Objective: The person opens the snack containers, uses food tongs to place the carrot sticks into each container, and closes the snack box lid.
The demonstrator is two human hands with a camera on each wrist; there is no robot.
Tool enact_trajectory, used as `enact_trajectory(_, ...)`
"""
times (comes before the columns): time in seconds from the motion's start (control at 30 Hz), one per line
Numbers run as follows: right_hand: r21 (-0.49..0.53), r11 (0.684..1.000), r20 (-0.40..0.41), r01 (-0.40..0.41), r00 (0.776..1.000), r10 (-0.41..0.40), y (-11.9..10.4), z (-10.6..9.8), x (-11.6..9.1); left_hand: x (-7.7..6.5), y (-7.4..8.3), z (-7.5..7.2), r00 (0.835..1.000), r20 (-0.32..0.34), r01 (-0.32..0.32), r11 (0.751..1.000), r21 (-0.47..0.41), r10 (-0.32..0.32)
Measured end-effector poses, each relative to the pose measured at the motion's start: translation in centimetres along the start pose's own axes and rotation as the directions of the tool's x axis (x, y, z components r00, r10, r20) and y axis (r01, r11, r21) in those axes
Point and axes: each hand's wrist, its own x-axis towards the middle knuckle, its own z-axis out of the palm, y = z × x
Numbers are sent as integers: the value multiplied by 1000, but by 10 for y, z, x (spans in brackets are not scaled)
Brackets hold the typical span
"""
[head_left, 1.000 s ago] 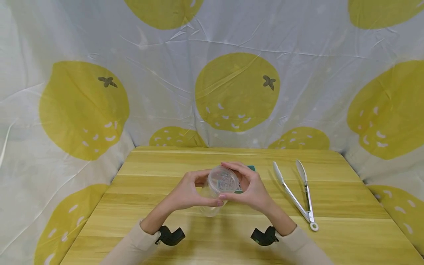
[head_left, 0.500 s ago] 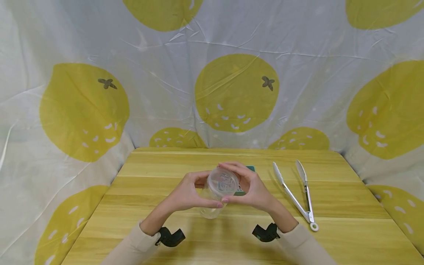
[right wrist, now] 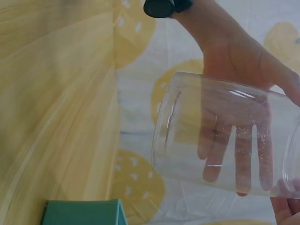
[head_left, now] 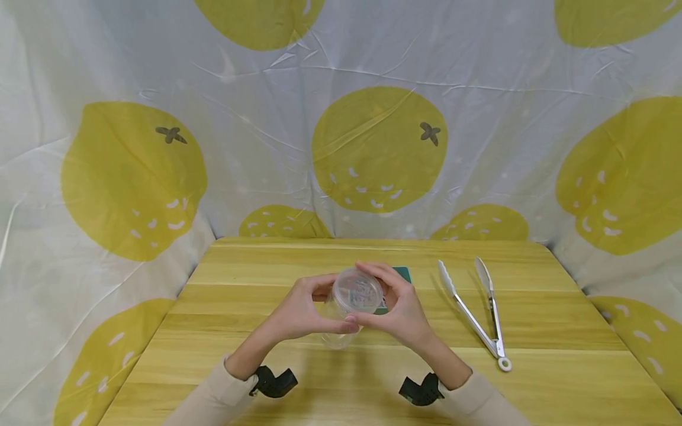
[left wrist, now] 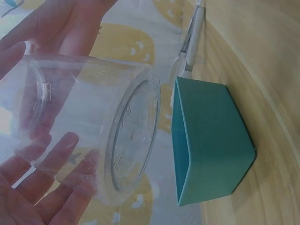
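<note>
A clear plastic jar [head_left: 337, 339] is held above the table, tilted, with its translucent round lid [head_left: 359, 290] on top. My left hand [head_left: 301, 310] grips the jar's body from the left, thumb in front and fingers behind. From the right, my right hand [head_left: 399, 313] holds the lid's rim between thumb and fingers. Both thumbs meet at the near side. The left wrist view shows the jar's bottom [left wrist: 133, 136] off the table and nothing visible inside. Behind the hands stands a green box [left wrist: 215, 140] with an open top, mostly hidden in the head view.
Metal tongs [head_left: 495, 334] lie spread on the right side of the wooden table [head_left: 240, 378]. A lemon-print cloth [head_left: 256, 142] hangs around the back and sides. A black camera mount [head_left: 274, 383] sits on each wrist.
My right wrist has dropped slightly and shifted left, turning the right hand a little about the lid. The left hand and the jar stay nearly in place.
</note>
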Motion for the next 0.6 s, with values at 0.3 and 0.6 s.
enact_trajectory(0.3,81,996,124,31,991,-41,0,-9,7,0,-2,1,1000,24,-13,999,-39,14)
enact_trajectory(0.6,103,994,222,38,973,-60,3,-16,11,1,-4,0,995,88,-32,995,-92,40)
